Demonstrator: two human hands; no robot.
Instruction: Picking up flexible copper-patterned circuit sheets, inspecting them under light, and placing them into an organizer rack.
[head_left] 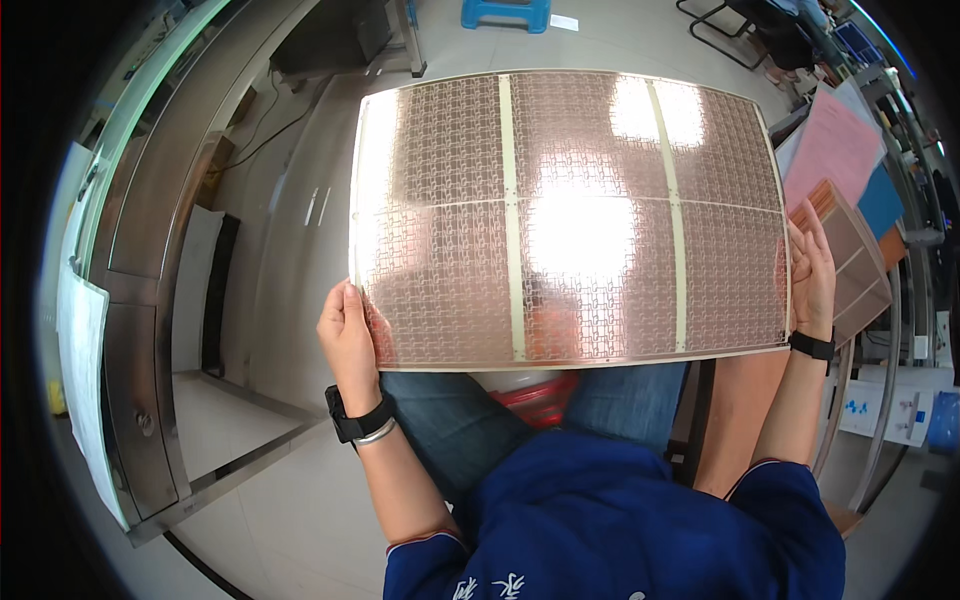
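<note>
A large, shiny copper-coloured circuit board panel [590, 320] hangs tilted over my lap. Fine repeating patterns cover it, pale strips divide it, and bright glare hides part of its face. At its lower left edge, my left hand [347, 330] is closed, with the thumb near the front face. Against the opposite side, my right hand [813, 275] holds the right edge, its fingers stretched upward and the thumb hidden. Both wrists wear black bands.
Close by on the right are a stack of similar panels [862, 270], a pink sheet [832, 145] and a metal rack. A steel-framed machine [135, 270] stands on the left. Beyond the panel are a blue stool [505, 14] and a black chair [770, 40].
</note>
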